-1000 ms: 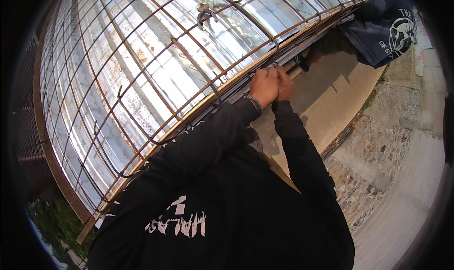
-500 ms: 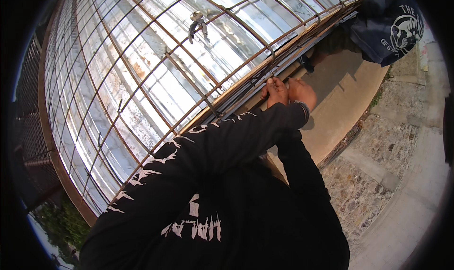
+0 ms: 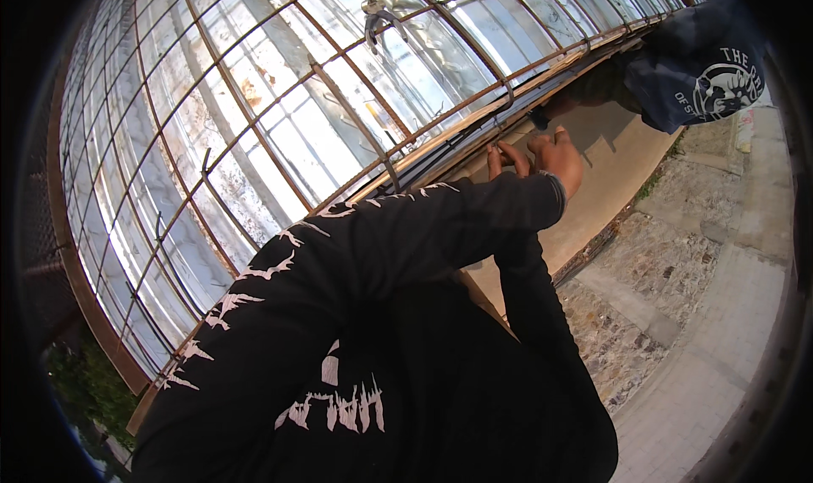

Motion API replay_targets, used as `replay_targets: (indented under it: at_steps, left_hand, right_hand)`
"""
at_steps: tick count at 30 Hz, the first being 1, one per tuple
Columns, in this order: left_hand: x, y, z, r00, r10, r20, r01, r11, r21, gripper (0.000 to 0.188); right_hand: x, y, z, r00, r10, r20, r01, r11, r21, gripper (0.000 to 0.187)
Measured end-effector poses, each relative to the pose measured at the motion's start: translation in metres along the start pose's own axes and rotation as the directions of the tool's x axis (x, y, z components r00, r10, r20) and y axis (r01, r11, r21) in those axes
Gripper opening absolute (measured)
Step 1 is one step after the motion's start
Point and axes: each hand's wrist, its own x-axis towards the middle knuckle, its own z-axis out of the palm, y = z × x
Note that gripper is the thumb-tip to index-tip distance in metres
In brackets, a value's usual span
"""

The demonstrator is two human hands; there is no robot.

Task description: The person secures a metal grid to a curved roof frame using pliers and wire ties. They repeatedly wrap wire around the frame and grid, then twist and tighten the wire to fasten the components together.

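Observation:
My forearms cross in black sleeves, the left over the right. My left hand (image 3: 559,161) hovers over the tan board, fingers apart, with nothing visible in it. Beside it, nearer the steel mesh (image 3: 313,64), my right hand (image 3: 506,158) has its thumb and fingers curled at the edge bars; whatever they pinch is too small to make out. The left sleeve hides its wrist. End-cutting pincers (image 3: 385,22) with dark handles rest on the mesh, away from both hands.
Shiny corrugated metal sheets (image 3: 279,136) lie under the mesh. A tan board (image 3: 584,161) runs along its edge. Another person in a dark printed garment (image 3: 686,77) reaches in at the upper right. Stone and concrete ground (image 3: 669,254) lies below the board on the right.
My left hand has lifted away from the right one, and its fingers have spread. The right fingers have loosened somewhat at the edge. The view has shifted slightly.

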Motion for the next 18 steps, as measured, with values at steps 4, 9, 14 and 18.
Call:
replay_targets:
  at_steps: [4,9,14,18]
  left_hand:
    - [-0.072,0.047,-0.003,0.954,0.277,0.114,-0.292,0.771,0.566,0.066]
    - [-0.101,0.112,0.028,0.992,0.044,-0.114,0.011,0.9,0.435,0.077]
    - [-0.112,0.127,0.029,0.956,0.271,-0.11,-0.186,0.854,0.486,0.078]
    - [-0.107,0.124,0.033,0.968,0.21,-0.138,-0.091,0.805,0.586,0.079]
  right_hand:
    - [0.006,0.046,-0.004,0.817,-0.565,-0.117,0.528,0.814,-0.242,0.036]
    - [0.013,-0.002,-0.014,0.709,-0.693,-0.13,0.605,0.693,-0.391,0.036]
    - [0.033,0.002,-0.002,0.831,-0.555,-0.038,0.532,0.813,-0.235,0.036]
    - [0.042,0.035,-0.002,0.851,-0.523,0.043,0.522,0.852,0.038,0.033]
